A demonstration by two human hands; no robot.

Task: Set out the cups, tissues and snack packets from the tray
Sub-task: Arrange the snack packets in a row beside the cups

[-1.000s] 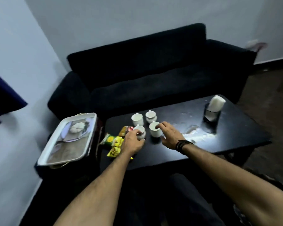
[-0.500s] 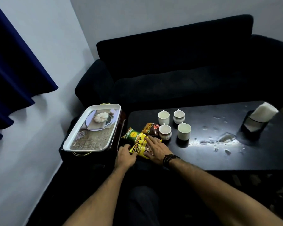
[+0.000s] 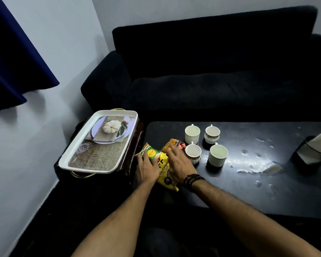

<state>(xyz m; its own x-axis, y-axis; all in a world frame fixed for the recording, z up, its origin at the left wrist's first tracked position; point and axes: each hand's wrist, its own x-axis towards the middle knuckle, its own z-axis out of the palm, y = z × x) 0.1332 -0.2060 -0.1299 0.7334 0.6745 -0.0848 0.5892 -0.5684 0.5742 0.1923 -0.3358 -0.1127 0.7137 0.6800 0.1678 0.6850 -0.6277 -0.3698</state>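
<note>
Hands advanced; yellow packet (image 3: pixel 164 168) half hidden beneath.

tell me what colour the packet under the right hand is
Bright yellow with dark lettering: the packet shows between both hands in the head view.

My hands (image 3: pixel 150 168) are lying on packets (image 3: pixel 162 162) at the table's (image 3: pixel 248 182) nine o'clock; cups (image 3: pixel 205 143) are sitting at their two o'clock, tray (image 3: pixel 82 162) at nine.

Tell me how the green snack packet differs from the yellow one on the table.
The green snack packet lies farther from the person, under the left hand; the yellow snack packet lies nearer, between both hands, partly under the right hand. The green one shows a yellow round badge; the yellow one dark lettering. Both lie flat, overlapping, at the table's left end.
</note>
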